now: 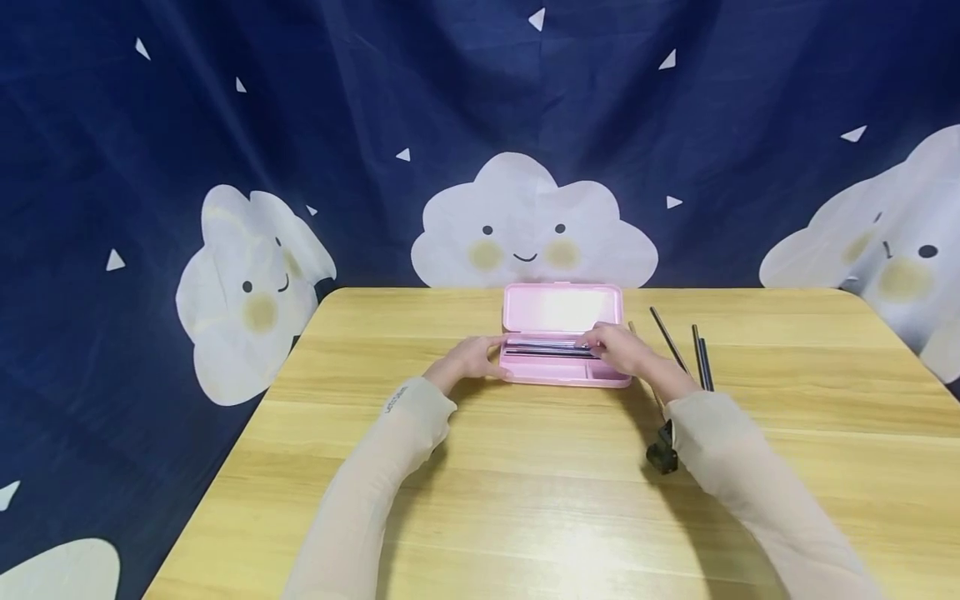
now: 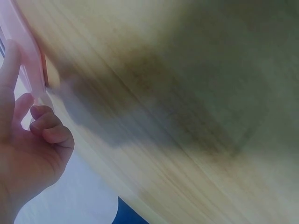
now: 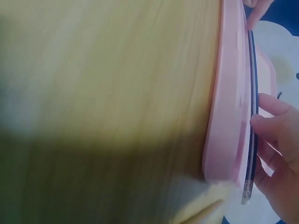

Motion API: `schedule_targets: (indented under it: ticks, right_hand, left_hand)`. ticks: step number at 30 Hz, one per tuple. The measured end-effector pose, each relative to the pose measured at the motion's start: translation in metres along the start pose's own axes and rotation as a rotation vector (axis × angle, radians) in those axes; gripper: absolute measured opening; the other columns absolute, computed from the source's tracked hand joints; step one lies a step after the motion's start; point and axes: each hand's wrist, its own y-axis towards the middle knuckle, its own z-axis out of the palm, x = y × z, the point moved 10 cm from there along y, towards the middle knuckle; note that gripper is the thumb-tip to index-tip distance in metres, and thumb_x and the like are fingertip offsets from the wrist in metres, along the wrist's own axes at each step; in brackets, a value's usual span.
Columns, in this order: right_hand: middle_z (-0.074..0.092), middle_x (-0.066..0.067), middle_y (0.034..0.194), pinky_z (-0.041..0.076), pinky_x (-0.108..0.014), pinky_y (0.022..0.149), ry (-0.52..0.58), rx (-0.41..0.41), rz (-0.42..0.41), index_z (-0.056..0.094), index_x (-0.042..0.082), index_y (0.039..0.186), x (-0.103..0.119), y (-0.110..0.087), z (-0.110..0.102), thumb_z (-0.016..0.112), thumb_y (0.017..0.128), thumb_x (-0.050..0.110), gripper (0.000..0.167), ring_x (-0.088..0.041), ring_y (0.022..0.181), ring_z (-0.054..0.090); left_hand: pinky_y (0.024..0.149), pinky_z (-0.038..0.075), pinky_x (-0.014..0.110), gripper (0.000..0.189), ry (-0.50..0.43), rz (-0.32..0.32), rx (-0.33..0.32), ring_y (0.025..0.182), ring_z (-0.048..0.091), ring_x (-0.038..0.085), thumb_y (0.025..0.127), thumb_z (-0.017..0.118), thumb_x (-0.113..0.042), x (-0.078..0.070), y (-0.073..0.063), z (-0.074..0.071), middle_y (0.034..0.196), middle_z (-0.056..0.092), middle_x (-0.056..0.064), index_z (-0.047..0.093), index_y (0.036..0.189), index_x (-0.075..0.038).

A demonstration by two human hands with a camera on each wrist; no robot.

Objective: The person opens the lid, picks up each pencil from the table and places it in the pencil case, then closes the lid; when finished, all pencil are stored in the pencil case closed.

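Observation:
An open pink pencil case [image 1: 551,382] lies near the back of the table, its lid [image 1: 562,308] raised behind it. Several dark pencils [image 1: 547,350] lie lengthwise in its rear part. My left hand [image 1: 471,358] holds the case's left end, thumb at the front wall and a finger near the back corner. At the right end, my right hand [image 1: 618,348] pinches a dark striped pencil [image 3: 253,79] between thumb and fingers. That pencil's eraser end sticks out past the fingers in the right wrist view. Curled fingers show beside the case in the left wrist view, on the left hand [image 2: 35,144].
Loose dark pencils [image 1: 667,337] lie on the wooden table [image 1: 525,483] right of the case, partly behind the right forearm. A thin brown stick [image 1: 657,402] lies closer in. A dark blue curtain [image 1: 360,100] with clouds hangs behind the table.

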Motion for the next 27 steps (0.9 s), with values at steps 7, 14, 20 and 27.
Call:
schedule_targets:
  ticks: [7, 14, 20, 27]
  right_hand:
    - [0.063, -0.014, 0.084, 0.048, -0.043, 0.08, 0.046, 0.04, -0.013, 0.067, -0.005, 0.098, 0.009, 0.008, 0.009, 0.05, 0.074, -0.016, 0.032, -0.027, 0.079, 0.057]
    - [0.064, -0.015, 0.09, 0.046, -0.045, 0.085, 0.055, 0.078, 0.024, 0.067, -0.004, 0.1, 0.008, 0.011, 0.016, 0.049, 0.076, -0.016, 0.032, -0.029, 0.086, 0.058]
    - [0.064, -0.013, 0.091, 0.048, -0.039, 0.076, 0.02, 0.116, 0.035, 0.069, 0.002, 0.101, 0.009, 0.013, 0.021, 0.048, 0.077, -0.013, 0.035, -0.025, 0.083, 0.057]
    - [0.062, -0.012, 0.084, 0.049, -0.039, 0.075, 0.093, 0.057, 0.04, 0.068, -0.002, 0.101, 0.007, 0.013, 0.019, 0.048, 0.078, -0.013, 0.032, -0.024, 0.079, 0.056]
  left_hand:
    - [0.108, 0.027, 0.037, 0.081, -0.014, -0.016, 0.015, 0.131, 0.034, 0.026, 0.076, 0.072, -0.039, 0.0, 0.001, 0.0, 0.143, 0.035, 0.013, 0.033, 0.142, -0.014]
    - [0.108, 0.027, 0.037, 0.081, 0.011, -0.027, 0.018, 0.131, 0.033, 0.027, 0.076, 0.071, -0.04, 0.0, 0.002, 0.0, 0.144, 0.035, 0.013, 0.032, 0.142, -0.015]
    - [0.109, 0.025, 0.038, 0.082, 0.017, -0.041, 0.022, 0.132, 0.032, 0.027, 0.076, 0.071, -0.042, 0.001, 0.002, 0.0, 0.144, 0.034, 0.013, 0.032, 0.143, -0.015]
    - [0.109, 0.025, 0.038, 0.082, 0.0, -0.05, 0.027, 0.132, 0.032, 0.027, 0.075, 0.071, -0.042, 0.003, 0.001, 0.002, 0.144, 0.034, 0.012, 0.032, 0.143, -0.016]
